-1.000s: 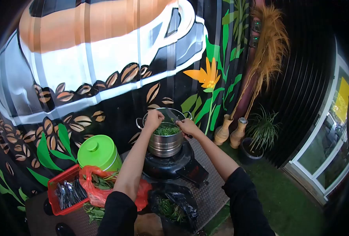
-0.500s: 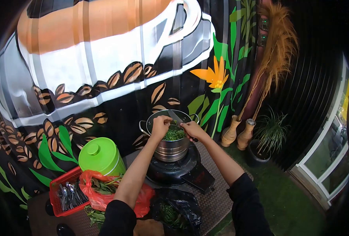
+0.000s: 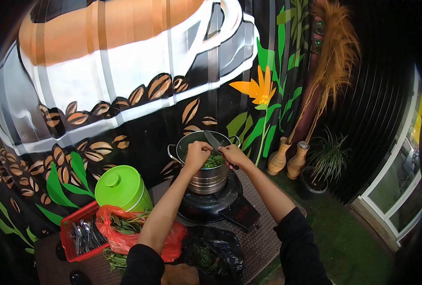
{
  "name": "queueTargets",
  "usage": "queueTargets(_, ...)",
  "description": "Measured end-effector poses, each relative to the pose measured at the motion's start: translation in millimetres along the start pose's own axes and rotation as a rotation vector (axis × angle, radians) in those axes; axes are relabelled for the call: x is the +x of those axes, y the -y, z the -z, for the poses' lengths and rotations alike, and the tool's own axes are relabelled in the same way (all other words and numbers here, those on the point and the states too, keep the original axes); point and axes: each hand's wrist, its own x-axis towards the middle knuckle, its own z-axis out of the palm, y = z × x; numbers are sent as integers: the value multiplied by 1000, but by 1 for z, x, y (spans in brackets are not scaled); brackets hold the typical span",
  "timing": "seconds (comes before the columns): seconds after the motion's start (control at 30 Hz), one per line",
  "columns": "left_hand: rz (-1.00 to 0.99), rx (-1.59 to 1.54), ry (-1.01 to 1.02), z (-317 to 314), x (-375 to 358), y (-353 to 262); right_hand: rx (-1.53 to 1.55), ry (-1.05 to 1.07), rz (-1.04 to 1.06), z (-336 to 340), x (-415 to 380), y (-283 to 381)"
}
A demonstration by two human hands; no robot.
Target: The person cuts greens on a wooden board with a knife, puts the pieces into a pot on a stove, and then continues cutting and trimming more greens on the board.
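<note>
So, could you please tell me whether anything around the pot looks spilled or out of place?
Mildly: some leafy greens show outside the red plastic bag, at its lower left edge, while other stems sit in its mouth. Otherwise nothing stands out; the pot looks upright.

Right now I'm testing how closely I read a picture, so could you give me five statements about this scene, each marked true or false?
1. The right hand grips a knife. True.
2. Chopped greens lie in the pot. True.
3. The pot stands on bare floor. False: it stands on a black stove.
4. The left hand is down beside the red basket. False: the left hand is up at the pot, near the knife.
5. The red basket holds metal cutlery. True.
</note>
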Motion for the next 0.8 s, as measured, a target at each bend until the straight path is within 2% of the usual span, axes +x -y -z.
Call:
queueTargets(0.07,62,-71,-31,-3,0,1,11,-6,-6,-1,-2,2)
queueTargets(0.13,123,169,-4,-4,-3,-4,20,-14,-13,-1,-3,-1)
queueTargets(0.17,122,167,-3,-3,-5,-3,-40,-40,56,-1,-4,-2)
queueTargets(0.23,-73,342,-117,-1,-8,1,-102,-67,122,-2,-13,1)
queueTargets(0.33,-41,441,-231,-1,-14,-12,-283,-182,186,-7,-26,-1)
queueTargets(0.37,-37,440,-230,3,-18,-18,-406,-289,304,-9,-26,-6)
queueTargets(0.4,-17,408,-199,9,-22,-24,-526,-395,422,-11,-34,-3)
queueTargets(0.47,20,295,-170,21,-34,-37,-540,-413,410,-15,-50,1)
queueTargets(0.5,-61,275,-210,28,-42,-40,-555,-435,399,-18,-60,3)
queueTargets(0.57,-68,1,-244,41,-62,-48,-553,-464,410,-28,-82,3)
queueTargets(0.6,-133,0,-311,50,-76,-59,-578,-510,477,-33,-98,8)
queueTargets(0.67,-4,-108,-331,71,-112,-82,-623,-614,633,-48,-124,6)
queueTargets(0.8,138,-333,-392,98,-192,-81,-674,-614,560,-85,-192,13)
